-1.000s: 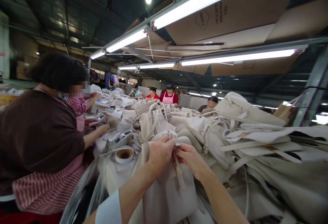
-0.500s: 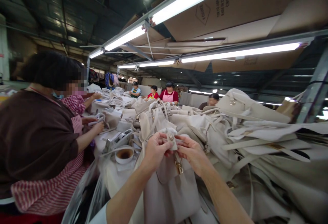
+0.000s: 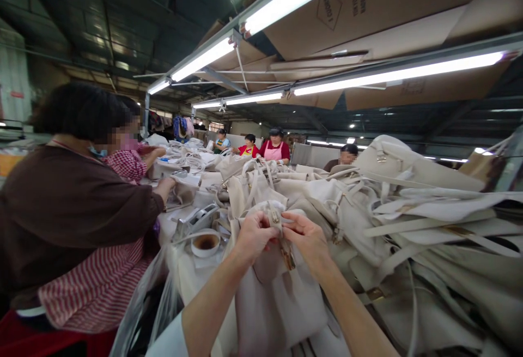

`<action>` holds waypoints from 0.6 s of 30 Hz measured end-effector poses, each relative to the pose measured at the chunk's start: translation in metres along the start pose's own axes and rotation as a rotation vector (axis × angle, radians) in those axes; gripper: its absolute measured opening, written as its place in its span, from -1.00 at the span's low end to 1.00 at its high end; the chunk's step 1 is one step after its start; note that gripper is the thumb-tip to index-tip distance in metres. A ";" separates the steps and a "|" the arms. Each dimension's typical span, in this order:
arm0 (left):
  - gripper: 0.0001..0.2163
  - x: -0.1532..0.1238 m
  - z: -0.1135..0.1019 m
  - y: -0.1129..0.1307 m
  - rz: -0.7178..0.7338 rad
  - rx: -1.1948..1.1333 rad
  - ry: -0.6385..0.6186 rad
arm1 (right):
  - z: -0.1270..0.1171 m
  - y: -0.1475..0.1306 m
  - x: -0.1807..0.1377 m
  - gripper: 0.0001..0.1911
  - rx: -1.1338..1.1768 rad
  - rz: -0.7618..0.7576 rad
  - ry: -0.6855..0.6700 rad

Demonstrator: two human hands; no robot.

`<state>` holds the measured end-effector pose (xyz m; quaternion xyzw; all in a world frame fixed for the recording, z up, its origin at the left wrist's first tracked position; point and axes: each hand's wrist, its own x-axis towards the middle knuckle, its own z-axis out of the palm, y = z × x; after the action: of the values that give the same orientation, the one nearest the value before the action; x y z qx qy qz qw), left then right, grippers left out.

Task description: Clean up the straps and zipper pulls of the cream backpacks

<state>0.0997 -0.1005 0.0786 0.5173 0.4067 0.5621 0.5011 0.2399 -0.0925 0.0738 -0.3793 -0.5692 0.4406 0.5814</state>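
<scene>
At the left of the frame a co-worker in a brown top [image 3: 61, 210] leans over the desk [image 3: 183, 275], beside a small bowl [image 3: 205, 244]. Just left of centre, the left hand [image 3: 251, 234] pinches the small strap tab [image 3: 274, 216] atop the cream bag [image 3: 278, 297]; the right hand [image 3: 308, 237] pinches it from the other side. A heap of cream bags [image 3: 408, 210] fills the right

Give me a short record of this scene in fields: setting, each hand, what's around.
setting: long worktable heaped with cream bags
left hand: pinching the strap tab at the top of a cream bag
right hand: gripping the same tab from the other side
clasp: gold, hanging below the tab
nearby: tape roll, bag pile
co-worker: seated at left
</scene>
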 end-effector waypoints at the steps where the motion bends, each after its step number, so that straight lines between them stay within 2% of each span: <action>1: -0.83 0.000 0.000 0.000 0.000 -0.005 -0.006 | 0.000 -0.001 -0.001 -0.41 0.019 0.011 0.007; 3: -0.83 0.001 -0.002 -0.001 0.005 -0.028 -0.031 | 0.001 -0.003 -0.004 -0.36 0.093 0.059 0.007; 5: -0.85 0.002 -0.003 -0.003 0.027 -0.037 -0.056 | 0.001 -0.008 -0.006 -0.34 0.187 0.170 -0.032; 9: -0.88 0.001 -0.001 -0.014 0.227 0.096 -0.045 | -0.001 -0.017 -0.009 -0.48 0.246 0.430 -0.156; 11: -0.85 0.001 0.001 -0.020 0.324 0.184 -0.003 | -0.002 -0.019 -0.012 -0.50 0.206 0.421 -0.170; 13: -0.86 0.001 0.001 -0.025 0.338 0.229 0.041 | -0.002 -0.019 -0.017 -0.48 0.179 0.370 -0.156; 18: -0.91 0.003 -0.002 -0.027 0.175 0.128 0.008 | -0.003 -0.011 -0.025 -0.49 0.277 0.363 -0.092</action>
<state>0.1013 -0.0931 0.0529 0.5796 0.3970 0.5787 0.4142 0.2445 -0.1193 0.0763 -0.3716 -0.4517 0.6286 0.5127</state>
